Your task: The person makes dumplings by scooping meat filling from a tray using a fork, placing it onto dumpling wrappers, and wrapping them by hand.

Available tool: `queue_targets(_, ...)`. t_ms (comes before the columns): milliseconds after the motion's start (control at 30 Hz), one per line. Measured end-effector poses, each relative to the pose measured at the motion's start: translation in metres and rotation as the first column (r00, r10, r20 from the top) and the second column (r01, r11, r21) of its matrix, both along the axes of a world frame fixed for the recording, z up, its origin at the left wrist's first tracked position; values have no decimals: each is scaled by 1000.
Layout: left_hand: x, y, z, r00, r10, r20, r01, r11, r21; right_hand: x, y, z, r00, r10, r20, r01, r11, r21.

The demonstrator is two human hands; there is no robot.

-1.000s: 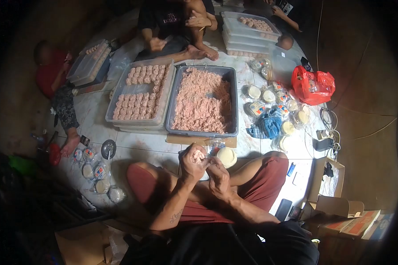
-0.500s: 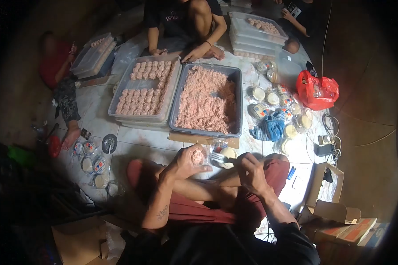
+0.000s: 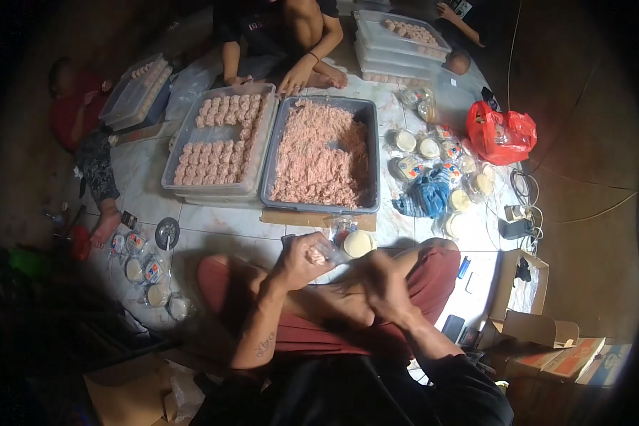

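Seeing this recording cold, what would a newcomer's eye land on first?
Probably the gray tub of pink mixture at upper center, with a tray of pink balls just left of it. The red bag to the right also stands out. Lower down, the left hand holds a pink lump.

free lane: tiled floor (image 3: 220, 221) between left knee (image 3: 214, 277) and clear tray (image 3: 211, 189) | ahead of left hand (image 3: 307, 257): grey tub (image 3: 319, 207) wall | beyond right hand (image 3: 387, 284): pale disc (image 3: 358, 244) near, tiled floor, then blue cloth (image 3: 427, 196)
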State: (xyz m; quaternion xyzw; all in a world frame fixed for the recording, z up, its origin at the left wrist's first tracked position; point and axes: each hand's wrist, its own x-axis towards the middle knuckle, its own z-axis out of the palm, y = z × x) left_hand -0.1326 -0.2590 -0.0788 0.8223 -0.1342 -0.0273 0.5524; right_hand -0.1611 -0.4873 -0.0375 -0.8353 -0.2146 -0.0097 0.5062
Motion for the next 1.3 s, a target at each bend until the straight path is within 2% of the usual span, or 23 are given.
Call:
queue_targets(33, 0, -4, -3, 1000, -1, 11, 1, 1000, 0, 1, 9, -14, 998, 15, -65, -10, 997, 70)
queue_targets(100, 1, -7, -6, 978, 207, 26, -209, 974, 90, 3, 3, -10, 989, -27, -148, 31, 999, 31)
queue_targets(167, -5, 1, 10, 980, 182, 77, -181, 983, -23, 1, -1, 15, 953, -120, -279, 163, 977, 136)
queue_targets(233, -8, 5, 14, 992, 109, -56, -108, 994, 23, 2, 5, 10, 956, -181, -232, 215, 968, 130)
queue_targets(300, -6, -4, 1, 991, 130, -23, -129, 991, 39, 7, 9, -6, 990, 35, -133, -37, 999, -14)
queue_targets(367, -3, -6, 5, 983, 180, 43, -177, 983, -57, 11, 6, 1, 996, -2, -86, -1, 999, -37)
queue_targets(433, -3, 1, 3, 990, 124, 71, -113, 984, -138, 7, 2, 15, 973, -124, -197, 147, 984, 105)
queue_targets(467, 0, 1, -6, 991, 82, 106, -81, 997, -20, 7, 3, 8, 976, -62, -207, 92, 986, 140)
queue_targets(500, 1, 0, -7, 990, 35, 139, -48, 994, 96, 9, 3, 5, 993, 71, -91, -72, 997, -9)
queue_targets(533, 2, -6, -8, 995, 97, -8, -94, 981, 168, 10, 4, 0, 996, 55, -73, -58, 997, -46)
queue_targets(567, 4, -6, -7, 995, 96, 3, -95, 981, 168, 12, 5, -2, 998, 41, -49, -45, 996, -83)
queue_targets(600, 4, -5, -1, 990, 142, 26, -143, 989, 40, 14, 4, 2, 998, 44, -42, -48, 995, -83)
queue_targets(667, -4, -4, 6, 973, 195, 121, -160, 954, -252, 5, -2, 10, 963, -86, -256, 138, 972, 189)
queue_targets(700, -4, -1, 3, 974, 195, 118, -161, 955, -251, 5, -1, 9, 962, -85, -259, 137, 972, 190)
queue_targets(767, -4, 6, -7, 996, 59, -64, -62, 997, -47, 3, 5, 8, 997, 44, -60, -46, 999, -23)
queue_targets(833, 0, -4, -5, 992, 125, -36, -121, 989, 88, -2, 14, -5, 993, 31, -111, -27, 999, 35)
queue_targets(900, 0, -3, 2, 988, 132, 77, -117, 977, -181, 1, 8, -5, 977, -64, -204, 105, 976, 193)
queue_targets(967, -4, -2, 1, 982, 143, 120, -100, 946, -309, 1, 7, -4, 967, -141, -211, 163, 982, 92)
queue_targets(1033, -2, -1, -10, 996, 49, -80, -46, 998, 34, -1, 15, -4, 983, -13, -183, 18, 1000, 25)
queue_targets(1100, 2, -2, -14, 996, 70, 52, -76, 989, 126, 5, 9, -14, 992, -13, -126, 15, 1000, 17)
queue_targets(1167, -5, 1, 4, 995, 47, -83, -61, 985, -164, 6, 2, -10, 967, -86, -239, 141, 965, 223)
queue_targets(1200, -6, 6, 1, 1000, 18, -21, -23, 966, -258, 7, -3, -1, 961, -141, -238, 171, 979, 110)
queue_targets(1300, -5, 5, -3, 991, 51, -120, -76, 973, -217, 9, -4, 4, 969, -81, -232, 92, 995, 37)
